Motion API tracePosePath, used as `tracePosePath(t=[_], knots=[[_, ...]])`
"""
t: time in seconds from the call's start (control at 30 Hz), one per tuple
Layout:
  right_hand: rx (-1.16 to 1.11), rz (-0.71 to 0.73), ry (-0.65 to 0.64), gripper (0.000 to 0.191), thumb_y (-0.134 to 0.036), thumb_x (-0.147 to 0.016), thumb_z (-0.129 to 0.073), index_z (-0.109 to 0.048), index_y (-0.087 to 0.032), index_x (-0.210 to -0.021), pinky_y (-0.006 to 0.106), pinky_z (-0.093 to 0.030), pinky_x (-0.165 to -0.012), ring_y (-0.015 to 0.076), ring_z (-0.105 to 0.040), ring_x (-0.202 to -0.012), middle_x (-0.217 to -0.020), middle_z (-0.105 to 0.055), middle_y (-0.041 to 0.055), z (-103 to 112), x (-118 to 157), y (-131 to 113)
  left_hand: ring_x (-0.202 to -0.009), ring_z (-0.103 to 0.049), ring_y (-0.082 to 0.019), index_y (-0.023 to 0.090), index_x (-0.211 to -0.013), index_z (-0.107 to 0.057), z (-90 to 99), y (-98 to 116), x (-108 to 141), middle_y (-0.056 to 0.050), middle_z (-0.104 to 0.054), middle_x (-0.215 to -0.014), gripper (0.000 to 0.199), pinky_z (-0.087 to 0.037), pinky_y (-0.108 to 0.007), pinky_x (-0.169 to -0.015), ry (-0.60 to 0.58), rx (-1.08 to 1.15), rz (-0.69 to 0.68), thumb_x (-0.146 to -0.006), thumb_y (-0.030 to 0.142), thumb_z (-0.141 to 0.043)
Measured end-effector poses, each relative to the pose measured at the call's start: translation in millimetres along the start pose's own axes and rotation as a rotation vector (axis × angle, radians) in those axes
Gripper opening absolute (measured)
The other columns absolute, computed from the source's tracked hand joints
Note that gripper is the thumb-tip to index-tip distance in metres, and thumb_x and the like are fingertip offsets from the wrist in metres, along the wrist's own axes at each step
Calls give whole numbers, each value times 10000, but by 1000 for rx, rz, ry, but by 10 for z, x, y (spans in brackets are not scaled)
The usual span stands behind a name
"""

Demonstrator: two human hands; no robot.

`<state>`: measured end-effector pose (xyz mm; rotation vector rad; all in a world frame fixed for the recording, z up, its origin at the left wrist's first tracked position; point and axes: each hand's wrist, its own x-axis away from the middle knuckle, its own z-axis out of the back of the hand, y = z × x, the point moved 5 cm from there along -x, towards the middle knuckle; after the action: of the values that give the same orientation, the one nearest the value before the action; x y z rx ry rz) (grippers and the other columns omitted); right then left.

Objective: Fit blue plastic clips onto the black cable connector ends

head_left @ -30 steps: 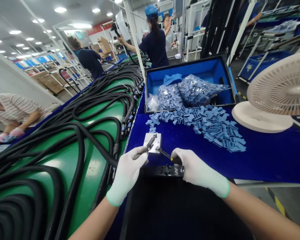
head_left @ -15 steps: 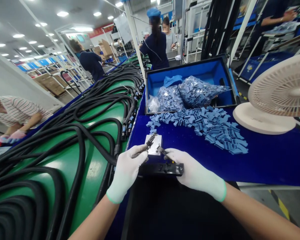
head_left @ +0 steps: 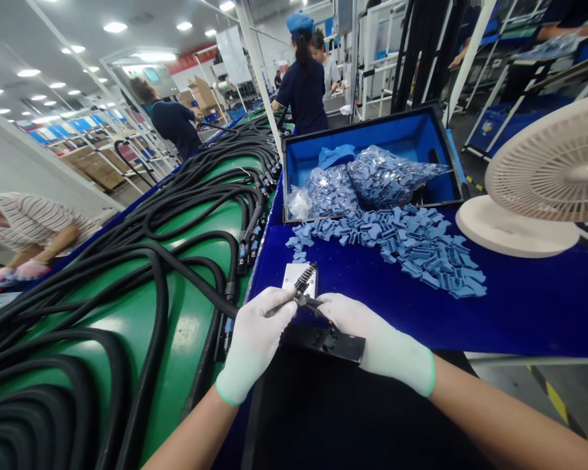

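Note:
Wearing a white glove, my left hand [head_left: 255, 336] pinches a dark cable end that has a black ribbed connector [head_left: 304, 279] pointing up and away. My right hand [head_left: 372, 333], gloved too, closes around a thin dark piece [head_left: 312, 303] whose tip meets the base of the ribbed connector. Below the fingers is a long black rectangular block [head_left: 340, 344], its right end against my right palm. Behind the connector a small white plate [head_left: 290, 274] lies on the blue table. Whether the two dark parts are joined I cannot tell.
Loose blue plastic clips [head_left: 416, 248] lie beyond my hands, before a blue bin [head_left: 406, 127] with bagged clips. A beige fan [head_left: 517, 225] stands right. Thick black hoses [head_left: 159, 313] cover the green bench [head_left: 186, 329] at left. Several people work around.
My hands have come closer together, and the thin dark piece now touches the ribbed connector's base. The black block has tilted, its right end lower.

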<state>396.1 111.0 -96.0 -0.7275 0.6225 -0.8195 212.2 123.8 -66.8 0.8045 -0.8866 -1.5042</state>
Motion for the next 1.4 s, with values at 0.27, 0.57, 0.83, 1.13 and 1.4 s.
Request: tracePosePath(t=[0.27,0.57,0.83,1.13,1.4], knots=[[208,-230,-8,150,-50,-830,-506,-522,-198,-811,292,-366,-626,170,-544,-682,-812,-615,40,-95,10,91,-1005,-710,-253,175,-1403,-618,-76,-18,-326,-130,-727,-1189,564,-571,-374,-902,-386,380,135,-960,522,-598],[223,-178,13,121,-293,-895,-590,-564,-192,-956,306,-369,-656,214,-636,-761,-892,-686,67,-54,21,204,-1167,-672,-298,200,-1263,-749,-85,189,-459,-54,-751,-1222,425,-488,-396,-1084,-300,24,-53,-901,408,-673],[302,-222,31,44,-213,-869,-588,-563,-199,-902,284,-369,-656,195,-639,-773,-898,-694,47,-142,-41,381,-1195,-664,-288,235,-1222,-767,-136,325,-470,-22,-741,-1258,362,-461,-375,-1105,-170,-199,-104,-901,365,-662],[183,-276,216,575,-248,-787,-779,-571,-185,-1319,444,-486,-888,332,-612,-1065,-1212,-644,159,209,328,96,-965,-717,-250,161,-1325,-678,-133,278,-439,-91,-754,-1169,446,-563,-331,-842,-222,73,31,-972,416,-581],[-943,-406,414,404,-131,-735,-726,-598,-201,-1111,343,-564,-794,191,-685,-852,-950,-679,13,-99,234,135,-1151,-662,-286,255,-1196,-765,-151,328,-188,-50,-739,-1203,309,-495,-399,-1067,-373,-140,-171,-912,308,-656]])
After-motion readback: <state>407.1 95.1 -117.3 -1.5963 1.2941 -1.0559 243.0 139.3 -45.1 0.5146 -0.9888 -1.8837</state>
